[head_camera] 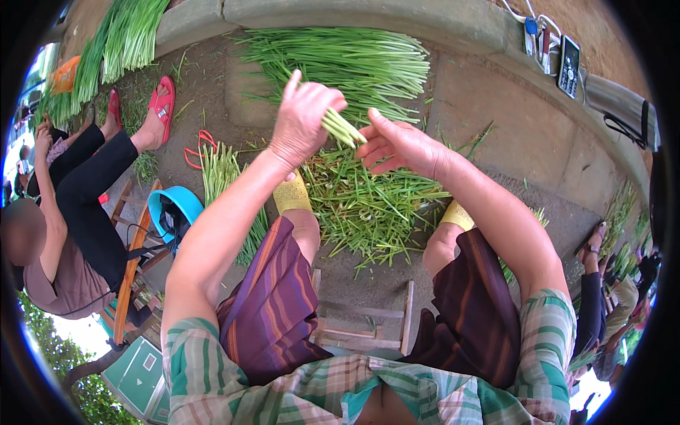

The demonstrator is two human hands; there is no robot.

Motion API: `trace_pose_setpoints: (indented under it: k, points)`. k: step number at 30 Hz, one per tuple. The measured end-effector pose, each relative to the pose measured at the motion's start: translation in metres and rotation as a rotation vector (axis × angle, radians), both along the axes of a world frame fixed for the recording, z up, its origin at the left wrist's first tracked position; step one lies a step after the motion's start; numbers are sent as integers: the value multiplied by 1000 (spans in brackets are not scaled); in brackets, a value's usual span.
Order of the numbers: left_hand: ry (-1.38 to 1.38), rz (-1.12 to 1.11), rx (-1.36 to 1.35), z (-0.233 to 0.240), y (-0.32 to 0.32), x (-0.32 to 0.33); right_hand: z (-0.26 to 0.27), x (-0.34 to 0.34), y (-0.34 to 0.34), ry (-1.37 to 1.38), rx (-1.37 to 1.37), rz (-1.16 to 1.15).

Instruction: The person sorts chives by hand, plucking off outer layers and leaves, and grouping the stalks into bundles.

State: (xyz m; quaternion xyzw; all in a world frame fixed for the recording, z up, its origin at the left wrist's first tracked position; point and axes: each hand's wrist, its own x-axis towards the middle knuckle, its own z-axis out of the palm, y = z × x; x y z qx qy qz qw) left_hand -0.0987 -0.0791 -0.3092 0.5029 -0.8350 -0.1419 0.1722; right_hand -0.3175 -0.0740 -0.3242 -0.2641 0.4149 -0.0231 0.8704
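Note:
My left hand [305, 119] is closed around a small bundle of pale green stalks [341, 127], whose cut ends point toward my right hand. Close beside those ends, my right hand [401, 143] is spread with nothing in its grasp; whether a fingertip touches a stalk is hard to tell. Beyond both hands lies a broad pile of long green stalks [350, 64], pale ends to the right. Below them, between my yellow shoes [292, 194], a heap of loose trimmings and leaf scraps [366, 207] covers the ground.
More stalks [220, 175] lie by my left leg, near a red cord [197, 149]. A blue bucket [178, 207] with dark contents stands left, beside a seated person [79, 212]. Along the curved stone kerb [361, 15] are a mobile phone [569, 66] and keys [531, 29]. Other people sit at far right.

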Motion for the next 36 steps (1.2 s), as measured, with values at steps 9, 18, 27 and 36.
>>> trace_pose_setpoints:
  k: [9,18,27,36]
  points:
    - [574,581,-253,134,-51,56,-55,-32,14,842,-1443,344]
    - [1198,805,349,163,-11,76,-60,-20,-3,1002,-1399,593]
    - [1738,933,955,91,3,90,-67,-14,-2,1001,-1420,582]
    - [1654,729,1174,59,22,79,-44,-20,-34,1092,-1500,456]
